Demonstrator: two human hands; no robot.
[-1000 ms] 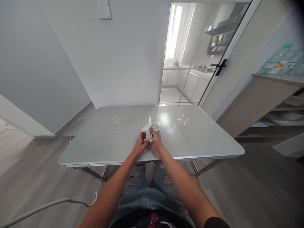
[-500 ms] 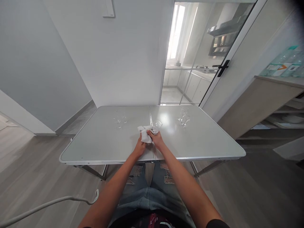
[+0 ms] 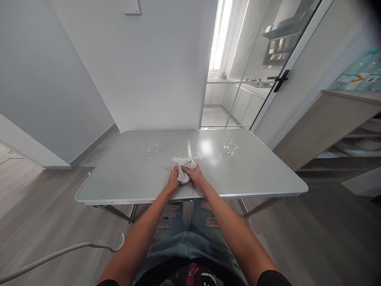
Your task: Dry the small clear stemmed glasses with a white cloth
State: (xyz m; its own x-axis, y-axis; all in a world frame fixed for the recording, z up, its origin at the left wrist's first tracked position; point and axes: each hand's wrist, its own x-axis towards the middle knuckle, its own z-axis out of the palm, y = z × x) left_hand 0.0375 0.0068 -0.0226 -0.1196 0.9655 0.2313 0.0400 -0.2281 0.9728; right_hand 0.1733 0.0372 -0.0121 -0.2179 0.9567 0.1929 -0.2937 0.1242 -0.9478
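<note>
Over the near middle of the table, a white cloth (image 3: pixel 183 176) is bunched between my two hands. A clear stemmed glass (image 3: pixel 197 155) pokes out from the far right side of the cloth, its bowl tilted away to the right. My left hand (image 3: pixel 173 178) is closed on the left part of the cloth. Closed around the right part is my right hand (image 3: pixel 195 174), with its thumb laid across the cloth. The cloth and fingers hide the lower part of the glass, so which fingers bear on it is unclear.
Several clear stemmed glasses (image 3: pixel 231 147) stand on the right half of the table (image 3: pixel 262 178). More clear glasses (image 3: pixel 149 151) are on the left half. Bottles (image 3: pixel 355 77) top a shelf at the right. A white cable (image 3: pixel 74 247) hangs at lower left.
The cloth has shifted and refolded between my hands, bunching lower toward me. My left hand has moved slightly up and left. The glass stays at nearly the same place.
</note>
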